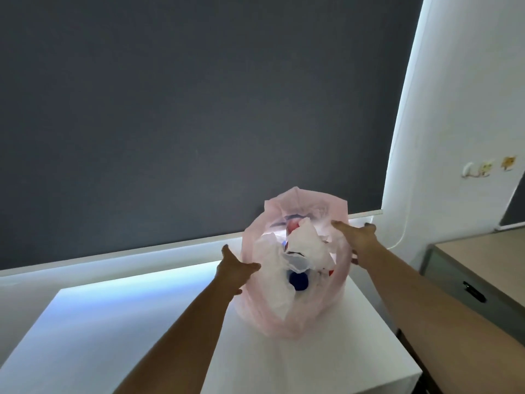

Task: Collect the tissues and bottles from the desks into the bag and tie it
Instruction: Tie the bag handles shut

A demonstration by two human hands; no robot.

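The pink bag (284, 317) stands open near the white desk's (113, 336) right edge. The left hand (235, 273), thumb spread, presses its side. The right hand (360, 240) touches its rim; I cannot tell if it pinches.

Wide open stretch of worktop (113, 322) on the left and near side, and that's your easy lane. The bag (292, 317) stands right of centre and blocks the middle, with your left hand (234, 273) against its left side and your right hand (359, 240) at its far right rim. The dark blind (170, 109) closes off the far side. On the right, little worktop remains before the edge, and a wooden desk (468, 265) stands just beyond.
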